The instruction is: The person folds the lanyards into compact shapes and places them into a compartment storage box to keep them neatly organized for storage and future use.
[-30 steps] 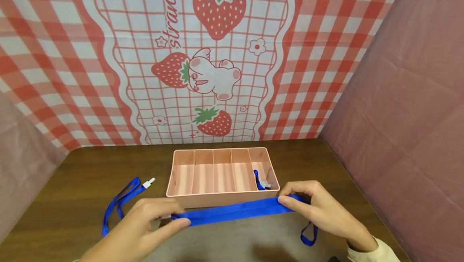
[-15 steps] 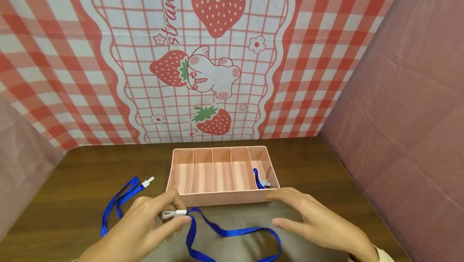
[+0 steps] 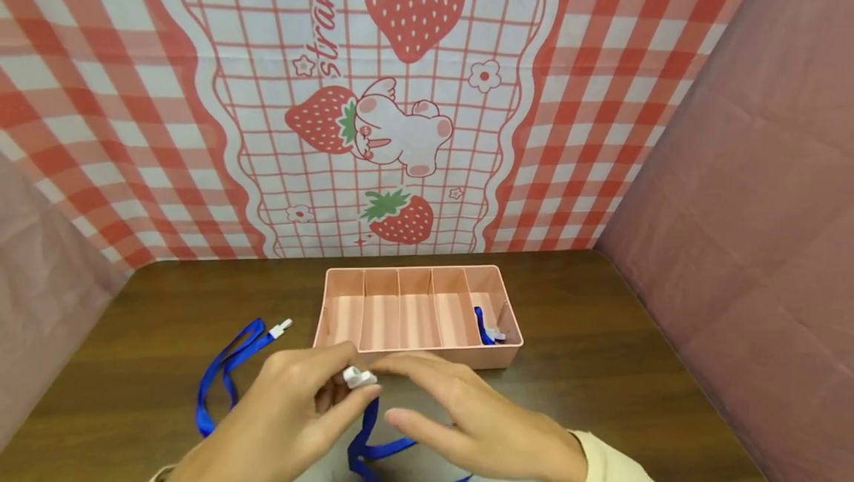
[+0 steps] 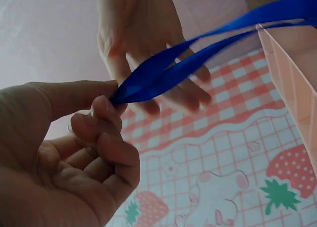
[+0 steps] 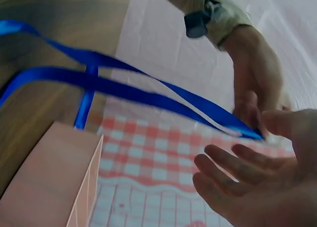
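Note:
My left hand (image 3: pixel 300 408) pinches a blue lanyard by its white clip (image 3: pixel 359 377) between thumb and fingers. From the pinch the blue strap (image 4: pixel 168 71) hangs down in two strands, which stretch away as a loop in both wrist views. My right hand (image 3: pixel 474 411) is close beside it, its fingers extended and apart, holding nothing. In the right wrist view the strap (image 5: pixel 148 96) runs past those open fingers (image 5: pixel 223 170) to the left hand. A second blue lanyard (image 3: pixel 223 363) with a white clip lies on the table to the left.
A pink organizer box (image 3: pixel 437 357) with several compartments stands behind the hands. Its rightmost compartment holds a folded blue lanyard (image 3: pixel 483 326) with a white clip. The dark wooden table (image 3: pixel 587 334) meets a strawberry-patterned cloth (image 3: pixel 400 126) at the back and a pink cloth on each side.
My right hand has let go of the strap, which went from stretched flat to hanging slack. That hand then moved left toward the clip in my left hand.

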The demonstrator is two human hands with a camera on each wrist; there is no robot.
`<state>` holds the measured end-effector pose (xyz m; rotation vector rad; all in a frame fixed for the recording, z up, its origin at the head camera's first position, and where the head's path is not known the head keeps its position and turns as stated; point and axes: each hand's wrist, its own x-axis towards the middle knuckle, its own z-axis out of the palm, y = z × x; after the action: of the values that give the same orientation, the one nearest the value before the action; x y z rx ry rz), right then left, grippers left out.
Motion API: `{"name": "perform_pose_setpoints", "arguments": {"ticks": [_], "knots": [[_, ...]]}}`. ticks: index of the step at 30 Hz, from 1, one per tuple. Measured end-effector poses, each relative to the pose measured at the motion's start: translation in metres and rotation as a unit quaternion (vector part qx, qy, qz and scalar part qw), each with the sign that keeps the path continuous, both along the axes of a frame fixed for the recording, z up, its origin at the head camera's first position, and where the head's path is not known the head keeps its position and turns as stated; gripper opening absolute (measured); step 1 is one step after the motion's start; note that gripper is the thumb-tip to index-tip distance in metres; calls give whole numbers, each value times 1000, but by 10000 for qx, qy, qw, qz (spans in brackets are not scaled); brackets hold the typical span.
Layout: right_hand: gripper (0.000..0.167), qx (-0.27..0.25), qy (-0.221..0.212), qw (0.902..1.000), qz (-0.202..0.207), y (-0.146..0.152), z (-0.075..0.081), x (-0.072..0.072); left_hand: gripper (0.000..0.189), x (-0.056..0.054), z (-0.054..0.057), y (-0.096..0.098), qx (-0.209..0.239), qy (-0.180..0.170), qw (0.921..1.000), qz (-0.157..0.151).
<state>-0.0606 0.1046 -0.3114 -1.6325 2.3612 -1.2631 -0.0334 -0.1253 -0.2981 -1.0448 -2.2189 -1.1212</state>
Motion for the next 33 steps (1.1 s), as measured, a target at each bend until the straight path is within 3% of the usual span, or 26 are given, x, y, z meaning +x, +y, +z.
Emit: {"name": "perform_pose_setpoints", "arguments": {"ticks": [4, 8, 11, 14, 17, 20, 24, 28, 30, 33], "knots": [[29, -622, 67, 9980, -29, -14, 1, -6, 21, -3, 10, 6, 13, 116, 9997, 233], [21, -1038, -1164, 9875, 204, -13, 8, -12, 18, -10, 24, 11, 103, 306, 9984, 470], [25, -1213, -2164, 9670, 578, -10, 14, -17, 21, -17, 35, 13, 231, 270, 9980, 520], [29, -1310, -2710, 9487, 970, -9, 19, -23, 21, -23, 44, 14, 474, -75, 9980, 405], [34, -1455, -3268, 9243, 1332, -9, 21, -27, 17, -29, 52, 14, 840, -454, 9951, 244], [37, -1608, -3697, 9030, 1486, -8, 21, -30, 13, -35, 57, 14, 1202, -622, 9907, 161], [38, -1706, -3880, 8946, 1413, -6, 24, -32, 10, -44, 61, 14, 1447, -712, 9869, 78], [24, -1917, -3916, 8914, 1238, -5, 28, -32, 10, -52, 61, 15, 1463, -935, 9848, -12], [16, -2017, -3745, 8975, 1168, -5, 30, -33, 10, -55, 59, 16, 1433, -1036, 9842, -15], [13, -2035, -3364, 9145, 954, -6, 30, -34, 10, -57, 57, 17, 1357, -1061, 9850, 71]]}}
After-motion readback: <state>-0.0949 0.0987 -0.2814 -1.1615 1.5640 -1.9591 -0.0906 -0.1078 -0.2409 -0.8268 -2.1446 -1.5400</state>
